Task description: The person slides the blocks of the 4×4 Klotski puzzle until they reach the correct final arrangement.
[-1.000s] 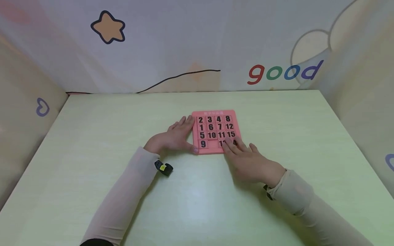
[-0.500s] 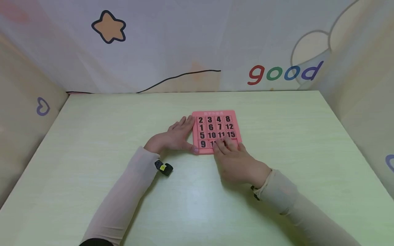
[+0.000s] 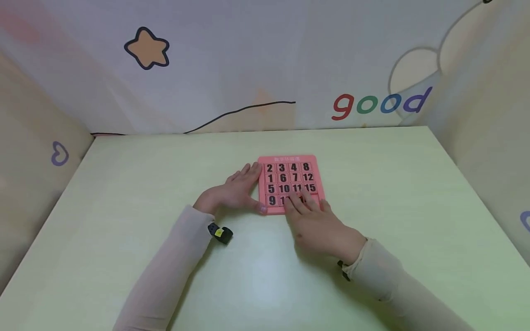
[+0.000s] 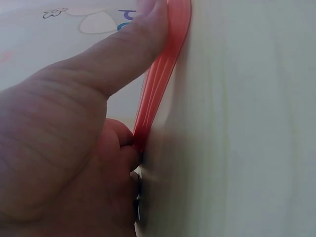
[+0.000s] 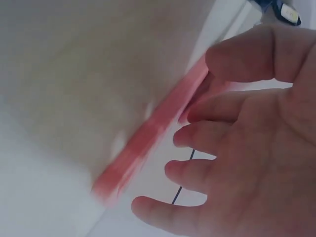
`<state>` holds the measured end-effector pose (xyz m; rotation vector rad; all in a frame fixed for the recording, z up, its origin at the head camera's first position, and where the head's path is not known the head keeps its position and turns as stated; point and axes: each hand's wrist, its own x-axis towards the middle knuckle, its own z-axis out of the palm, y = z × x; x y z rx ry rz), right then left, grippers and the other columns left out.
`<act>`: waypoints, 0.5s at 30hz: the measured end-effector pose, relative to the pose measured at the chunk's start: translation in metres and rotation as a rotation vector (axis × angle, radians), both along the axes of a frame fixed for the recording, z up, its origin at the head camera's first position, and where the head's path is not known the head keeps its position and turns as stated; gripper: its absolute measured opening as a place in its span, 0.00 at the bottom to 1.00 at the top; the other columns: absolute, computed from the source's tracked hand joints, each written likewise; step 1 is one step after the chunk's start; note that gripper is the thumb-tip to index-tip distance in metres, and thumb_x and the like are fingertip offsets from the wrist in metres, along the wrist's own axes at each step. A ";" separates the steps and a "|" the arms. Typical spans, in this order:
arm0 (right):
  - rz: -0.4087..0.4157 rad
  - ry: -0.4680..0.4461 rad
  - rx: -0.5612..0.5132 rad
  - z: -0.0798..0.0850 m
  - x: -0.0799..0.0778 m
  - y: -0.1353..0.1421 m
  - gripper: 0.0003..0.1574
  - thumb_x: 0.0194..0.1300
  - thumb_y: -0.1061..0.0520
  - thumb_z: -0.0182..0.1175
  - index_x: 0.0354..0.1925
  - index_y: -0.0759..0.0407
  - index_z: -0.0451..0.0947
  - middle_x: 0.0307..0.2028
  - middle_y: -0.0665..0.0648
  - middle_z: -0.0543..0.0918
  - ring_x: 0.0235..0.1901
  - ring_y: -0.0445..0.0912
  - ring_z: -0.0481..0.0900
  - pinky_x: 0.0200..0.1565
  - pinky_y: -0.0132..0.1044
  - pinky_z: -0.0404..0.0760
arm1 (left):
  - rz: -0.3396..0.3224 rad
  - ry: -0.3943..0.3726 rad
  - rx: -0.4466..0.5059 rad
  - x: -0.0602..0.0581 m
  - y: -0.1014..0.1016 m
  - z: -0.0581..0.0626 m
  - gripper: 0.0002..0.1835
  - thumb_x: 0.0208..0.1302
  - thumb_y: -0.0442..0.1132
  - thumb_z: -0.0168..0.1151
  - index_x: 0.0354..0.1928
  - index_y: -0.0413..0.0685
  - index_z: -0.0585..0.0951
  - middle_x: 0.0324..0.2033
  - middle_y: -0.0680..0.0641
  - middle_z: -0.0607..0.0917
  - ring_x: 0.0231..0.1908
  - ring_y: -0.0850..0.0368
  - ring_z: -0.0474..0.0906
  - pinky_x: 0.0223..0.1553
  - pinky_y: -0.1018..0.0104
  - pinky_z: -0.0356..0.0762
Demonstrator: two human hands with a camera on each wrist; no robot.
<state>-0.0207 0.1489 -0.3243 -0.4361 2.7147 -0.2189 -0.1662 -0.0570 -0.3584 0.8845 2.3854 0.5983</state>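
A pink sliding number puzzle (image 3: pixel 290 178) lies flat on the table, its black-numbered tiles in rows. My left hand (image 3: pixel 238 191) is spread along the board's left side in the head view, thumb touching the lower left corner. In the left wrist view that thumb (image 4: pixel 131 47) lies against the pink edge. My right hand (image 3: pixel 316 227) reaches over the bottom row from the front right, with its fingertips on the tiles. Those fingers cover most of the bottom row to the right of the 9 tile (image 3: pixel 272 200). In the right wrist view the fingers extend toward the board's edge.
The pale green table (image 3: pixel 165 170) surrounds the board. A printed cloth backdrop (image 3: pixel 227 69) rises behind the table's far edge, with side panels left and right. Each wrist carries a small black camera, such as the one on the left wrist (image 3: pixel 221 233).
My right hand has moved left, and a bottom-row tile has slid left into the gap beside the 9. The left hand keeps its place. The head view has tilted slightly upward.
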 end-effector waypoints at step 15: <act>0.011 0.013 0.002 0.000 0.008 0.039 0.41 0.74 0.62 0.52 0.78 0.65 0.51 0.78 0.64 0.48 0.76 0.65 0.37 0.67 0.74 0.50 | -0.001 0.010 -0.010 0.000 0.002 -0.003 0.68 0.55 0.63 0.73 0.81 0.51 0.34 0.79 0.51 0.32 0.76 0.55 0.20 0.75 0.55 0.27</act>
